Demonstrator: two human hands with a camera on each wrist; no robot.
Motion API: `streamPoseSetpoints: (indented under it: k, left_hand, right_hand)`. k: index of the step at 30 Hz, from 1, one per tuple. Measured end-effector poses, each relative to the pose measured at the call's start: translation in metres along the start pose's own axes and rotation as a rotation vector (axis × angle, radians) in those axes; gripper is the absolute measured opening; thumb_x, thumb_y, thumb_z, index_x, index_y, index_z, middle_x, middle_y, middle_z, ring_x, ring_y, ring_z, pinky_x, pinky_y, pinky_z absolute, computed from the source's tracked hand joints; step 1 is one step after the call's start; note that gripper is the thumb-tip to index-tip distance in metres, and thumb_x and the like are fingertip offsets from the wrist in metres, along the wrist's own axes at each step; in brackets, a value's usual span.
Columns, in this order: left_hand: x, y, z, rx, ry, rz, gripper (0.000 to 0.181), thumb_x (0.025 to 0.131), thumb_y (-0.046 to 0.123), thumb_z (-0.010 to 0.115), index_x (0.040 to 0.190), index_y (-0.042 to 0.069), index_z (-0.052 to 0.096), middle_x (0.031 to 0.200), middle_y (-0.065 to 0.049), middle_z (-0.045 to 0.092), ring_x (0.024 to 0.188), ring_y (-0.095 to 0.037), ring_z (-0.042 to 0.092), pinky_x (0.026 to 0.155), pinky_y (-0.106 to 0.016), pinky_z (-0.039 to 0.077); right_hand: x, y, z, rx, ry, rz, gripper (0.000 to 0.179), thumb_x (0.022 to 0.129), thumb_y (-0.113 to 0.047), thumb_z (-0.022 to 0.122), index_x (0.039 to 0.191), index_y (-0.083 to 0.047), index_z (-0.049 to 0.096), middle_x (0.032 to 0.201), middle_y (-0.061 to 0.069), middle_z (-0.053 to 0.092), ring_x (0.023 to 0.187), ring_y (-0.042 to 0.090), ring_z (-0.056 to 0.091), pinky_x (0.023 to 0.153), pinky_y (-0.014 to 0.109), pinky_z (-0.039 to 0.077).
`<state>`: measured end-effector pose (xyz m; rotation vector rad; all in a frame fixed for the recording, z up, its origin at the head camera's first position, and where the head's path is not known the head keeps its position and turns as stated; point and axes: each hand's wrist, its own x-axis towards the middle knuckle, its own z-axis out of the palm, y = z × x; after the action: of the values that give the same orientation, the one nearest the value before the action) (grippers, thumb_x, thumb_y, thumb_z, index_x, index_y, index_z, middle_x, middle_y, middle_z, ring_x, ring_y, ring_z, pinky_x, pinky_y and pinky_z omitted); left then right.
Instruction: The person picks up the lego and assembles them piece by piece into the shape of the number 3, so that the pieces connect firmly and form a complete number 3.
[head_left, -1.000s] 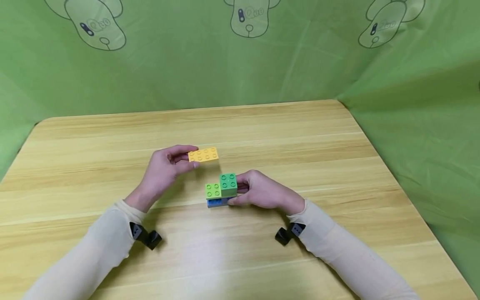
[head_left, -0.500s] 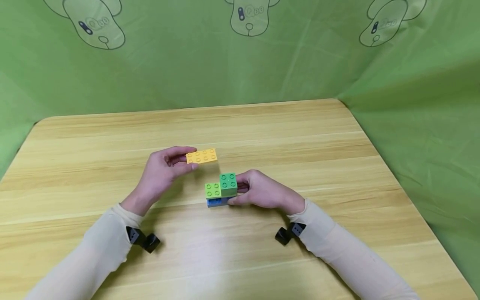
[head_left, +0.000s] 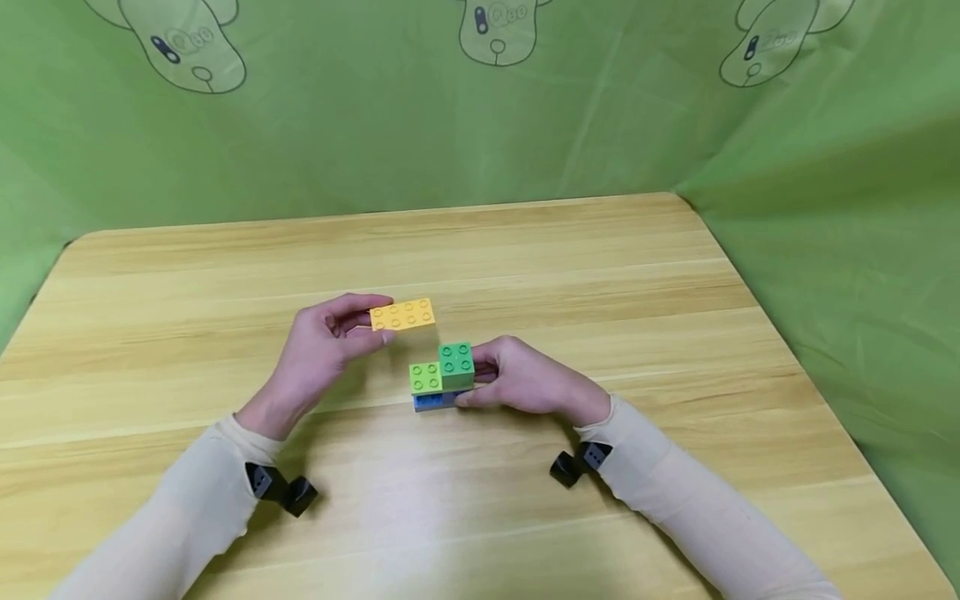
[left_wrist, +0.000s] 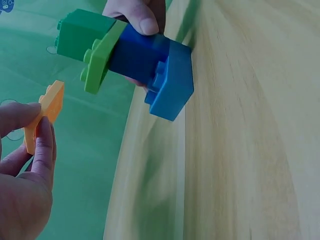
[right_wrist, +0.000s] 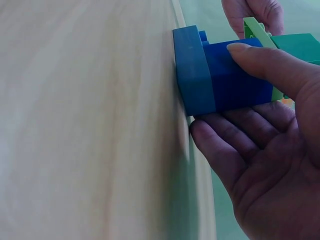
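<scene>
My left hand pinches a yellow-orange flat toy brick between thumb and fingers, studs up, above the table. My right hand grips a stack of toy bricks. In the right wrist view its thumb presses the dark blue brick, with fingers on the other side. The stack has a lighter blue brick at the bottom, then the dark blue one, a lime flat brick, and a green brick on top at the right. The yellow brick is apart from the stack, behind and left of it.
A light wood table lies under both hands. Green cloth with printed outlines hangs behind it and along its right side. A small black camera sits on the left wrist, another black camera on the right.
My left hand has drifted slightly left and towards me with the yellow brick. The right hand and its stack hold nearly still. The head view has tilted a little.
</scene>
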<state>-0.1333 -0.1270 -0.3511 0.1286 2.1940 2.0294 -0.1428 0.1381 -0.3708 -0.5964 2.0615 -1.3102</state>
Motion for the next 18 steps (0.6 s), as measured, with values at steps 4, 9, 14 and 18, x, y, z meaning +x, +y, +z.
streamPoseSetpoints:
  k: [4,9,14,18]
  left_hand:
    - [-0.004,0.004,0.001,-0.009,-0.006,0.017,0.044,0.083,-0.006,0.074,0.125,-0.004,0.062,0.115,-0.017,0.063,0.102,-0.03,0.061,0.082,-0.026,0.054]
    - [-0.008,0.008,0.001,0.001,-0.01,0.021,0.043,0.083,-0.005,0.074,0.125,-0.003,0.062,0.115,-0.016,0.062,0.1,-0.028,0.061,0.081,-0.025,0.054]
    - [-0.012,0.011,-0.001,0.007,-0.012,0.021,0.042,0.084,-0.003,0.075,0.124,-0.003,0.063,0.115,-0.016,0.062,0.099,-0.027,0.061,0.08,-0.025,0.054]
    - [-0.014,0.012,-0.001,0.006,-0.019,0.027,0.041,0.084,-0.003,0.075,0.123,-0.003,0.064,0.115,-0.016,0.063,0.098,-0.026,0.062,0.08,-0.025,0.054]
  right_hand:
    - [0.0,0.001,0.0,0.005,0.001,0.001,0.038,0.083,-0.007,0.079,0.117,0.004,0.066,0.11,0.008,0.071,0.104,0.016,0.066,0.089,0.027,0.051]
    - [0.0,0.002,0.0,0.016,-0.002,0.0,0.039,0.083,-0.006,0.078,0.118,0.004,0.066,0.111,0.008,0.07,0.104,0.016,0.066,0.089,0.027,0.051]
    - [0.001,0.002,0.001,0.022,-0.006,-0.011,0.039,0.083,-0.005,0.078,0.118,0.004,0.066,0.111,0.009,0.07,0.104,0.017,0.066,0.089,0.027,0.051]
    - [0.001,0.002,0.001,0.022,-0.006,-0.013,0.039,0.083,-0.005,0.079,0.118,0.004,0.066,0.111,0.009,0.07,0.105,0.017,0.066,0.089,0.027,0.051]
